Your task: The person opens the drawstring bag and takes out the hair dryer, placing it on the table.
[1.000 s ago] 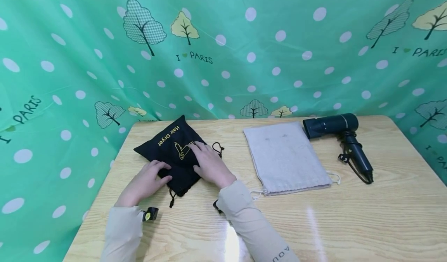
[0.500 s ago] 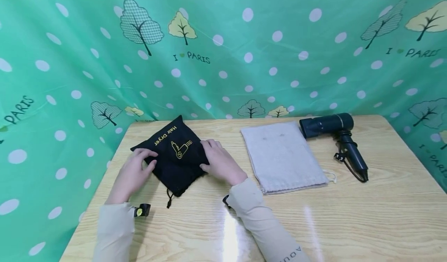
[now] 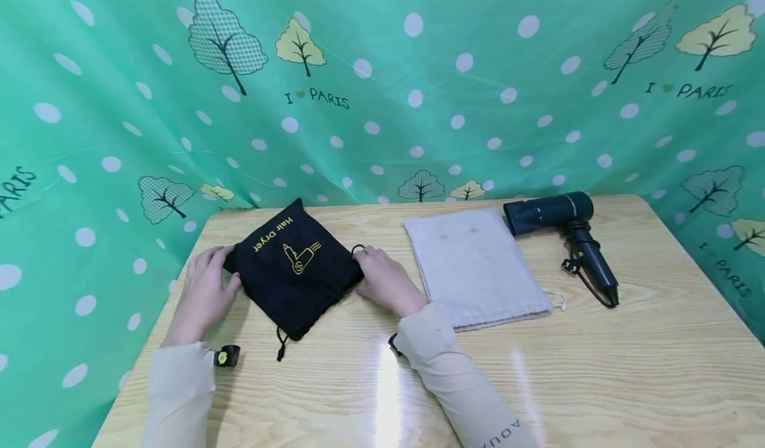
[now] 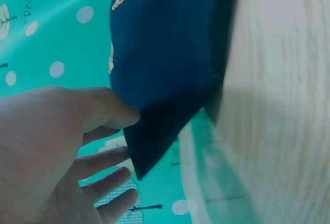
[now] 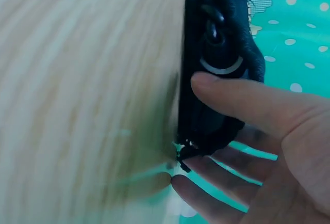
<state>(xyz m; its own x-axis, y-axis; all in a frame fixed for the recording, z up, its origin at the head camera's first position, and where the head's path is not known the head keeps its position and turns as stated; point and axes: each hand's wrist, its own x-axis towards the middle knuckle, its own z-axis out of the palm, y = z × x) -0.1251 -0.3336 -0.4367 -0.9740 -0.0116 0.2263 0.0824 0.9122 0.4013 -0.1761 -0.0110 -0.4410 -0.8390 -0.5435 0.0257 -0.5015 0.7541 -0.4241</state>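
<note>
A black drawstring bag (image 3: pixel 305 272) with yellow "Hair Dryer" lettering lies aslant at the table's left. My left hand (image 3: pixel 203 289) pinches its left corner; in the left wrist view the thumb rests on the cloth (image 4: pixel 170 53) near the edge and the fingers spread behind the corner. At the opposite corner, my right hand (image 3: pixel 385 279) grips the bag near its mouth, thumb on one side and fingers on the other. The right wrist view looks into that mouth, where a dark rounded object (image 5: pixel 221 53) with a pale band shows. A black cord (image 3: pixel 281 345) hangs from the near corner.
To the right lies a light grey drawstring bag (image 3: pixel 478 269), flat. Beyond it rests a dark hair dryer (image 3: pixel 550 212), its cable wound at the handle. A green dotted curtain (image 3: pixel 382 70) borders the back and left of the wooden table (image 3: pixel 335 395).
My left hand has slid off the bag's near part to its left corner. My right hand has moved from the printed picture to the right corner by the mouth.
</note>
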